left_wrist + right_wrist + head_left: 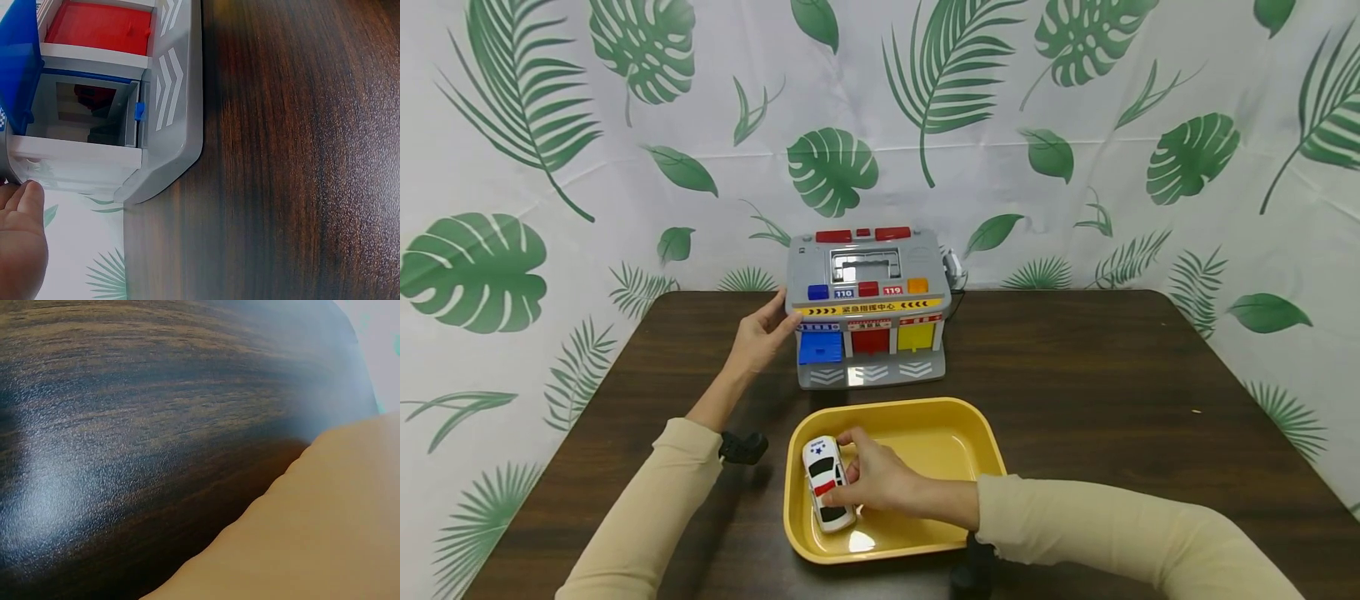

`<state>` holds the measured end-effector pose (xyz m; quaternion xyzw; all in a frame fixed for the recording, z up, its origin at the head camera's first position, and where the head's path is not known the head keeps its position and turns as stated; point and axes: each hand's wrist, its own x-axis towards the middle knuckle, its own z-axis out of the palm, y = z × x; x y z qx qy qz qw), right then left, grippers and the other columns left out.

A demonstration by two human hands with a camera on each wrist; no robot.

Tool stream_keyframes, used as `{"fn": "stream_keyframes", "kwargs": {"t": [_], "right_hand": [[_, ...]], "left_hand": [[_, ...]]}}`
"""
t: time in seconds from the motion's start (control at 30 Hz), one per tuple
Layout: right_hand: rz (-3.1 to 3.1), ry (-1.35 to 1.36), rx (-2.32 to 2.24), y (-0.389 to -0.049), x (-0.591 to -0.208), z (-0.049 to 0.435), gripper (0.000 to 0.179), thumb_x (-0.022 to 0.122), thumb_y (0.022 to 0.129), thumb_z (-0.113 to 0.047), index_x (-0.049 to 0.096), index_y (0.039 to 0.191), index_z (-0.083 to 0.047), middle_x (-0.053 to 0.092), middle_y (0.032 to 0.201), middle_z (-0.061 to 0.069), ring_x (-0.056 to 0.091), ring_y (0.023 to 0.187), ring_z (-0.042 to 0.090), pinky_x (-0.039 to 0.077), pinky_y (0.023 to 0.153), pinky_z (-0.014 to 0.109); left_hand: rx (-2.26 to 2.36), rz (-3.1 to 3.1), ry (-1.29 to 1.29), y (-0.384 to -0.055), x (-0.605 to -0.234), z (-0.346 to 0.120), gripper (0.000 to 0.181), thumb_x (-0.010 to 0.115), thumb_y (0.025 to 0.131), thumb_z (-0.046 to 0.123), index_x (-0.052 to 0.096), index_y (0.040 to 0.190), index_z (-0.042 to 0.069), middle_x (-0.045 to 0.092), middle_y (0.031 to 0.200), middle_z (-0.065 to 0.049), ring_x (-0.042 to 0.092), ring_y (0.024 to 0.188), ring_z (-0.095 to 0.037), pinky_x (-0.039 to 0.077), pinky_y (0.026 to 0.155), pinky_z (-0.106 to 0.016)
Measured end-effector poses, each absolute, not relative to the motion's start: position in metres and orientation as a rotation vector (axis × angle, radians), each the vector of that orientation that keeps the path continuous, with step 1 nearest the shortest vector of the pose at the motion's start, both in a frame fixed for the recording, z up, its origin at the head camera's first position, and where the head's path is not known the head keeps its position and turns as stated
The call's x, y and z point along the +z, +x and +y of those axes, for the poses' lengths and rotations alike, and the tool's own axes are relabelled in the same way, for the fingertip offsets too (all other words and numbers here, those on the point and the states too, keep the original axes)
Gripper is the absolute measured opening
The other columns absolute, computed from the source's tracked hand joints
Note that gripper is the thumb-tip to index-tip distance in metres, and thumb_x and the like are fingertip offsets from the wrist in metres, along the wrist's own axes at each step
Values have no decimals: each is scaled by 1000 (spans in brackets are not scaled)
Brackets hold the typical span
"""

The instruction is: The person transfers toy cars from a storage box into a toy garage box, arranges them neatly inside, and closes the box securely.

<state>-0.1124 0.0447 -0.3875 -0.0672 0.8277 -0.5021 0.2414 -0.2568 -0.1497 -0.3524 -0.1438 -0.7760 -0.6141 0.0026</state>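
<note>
A grey toy emergency station [871, 275] with blue, red and yellow garage doors stands at the table's back. My left hand [760, 333] touches its roof's left corner, thumb at the front and fingers along the side. In the left wrist view, the blue door [19, 62] is swung up and its bay [94, 112] lies exposed; the red door [97, 31] is down. My right hand [880, 479] grips a white toy police car [823, 462], thumb and fingers on opposite sides. The car overlaps the left part of a yellow tray [917, 408].
Dark wooden table [1075, 375] extends on both sides of the station and tray. A white leaf-print cloth [925, 192] hangs right behind the table. A small white object [952, 265] and dark cord [956, 304] show at the station's right side.
</note>
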Motion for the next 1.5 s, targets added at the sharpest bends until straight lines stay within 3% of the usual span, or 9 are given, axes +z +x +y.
{"fn": "stream_keyframes", "kwargs": {"t": [0.33, 0.8, 0.97, 1.23, 1.5], "right_hand": [[2234, -175, -1412, -111, -386, 50, 62, 80, 74, -9, 44, 124, -7, 51, 72, 6, 48, 62, 16, 48, 51, 25], [2043, -170, -1578, -115, -368, 65, 67, 73, 80, -3, 38, 138, -3, 49, 87, 9, 52, 68, 15, 51, 54, 21], [2082, -160, -1582, -122, -355, 73, 67, 73, 82, -9, 39, 139, -4, 51, 91, 11, 56, 70, 16, 54, 59, 23], [2192, -62, -1586, -135, -336, 84, 62, 70, 85, -15, 41, 139, -8, 53, 98, 11, 58, 84, 19, 58, 64, 29], [2226, 4, -1554, -156, -333, 94, 57, 66, 89, -18, 42, 140, -8, 61, 102, 10, 59, 80, 17, 57, 64, 26]], "left_hand": [[-1922, -2432, -459, -257, -354, -151, 62, 56, 95, 16, 25, 147, 2, 33, 149, -18, 37, 134, -30, 37, 105, -39], [-1894, -2455, -447, -255, -351, -151, 62, 56, 95, 16, 25, 147, 1, 32, 149, -18, 37, 134, -30, 37, 105, -39], [-1931, -2398, -471, -264, -359, -153, 61, 57, 94, 14, 27, 146, 0, 34, 148, -19, 38, 133, -31, 36, 105, -40], [-1882, -2390, -481, -278, -379, -156, 64, 59, 93, 22, 28, 147, 8, 36, 148, -13, 41, 132, -27, 38, 104, -36], [-1912, -2427, -452, -272, -372, -155, 66, 60, 93, 24, 27, 148, 9, 35, 149, -12, 41, 133, -27, 38, 104, -37]]}}
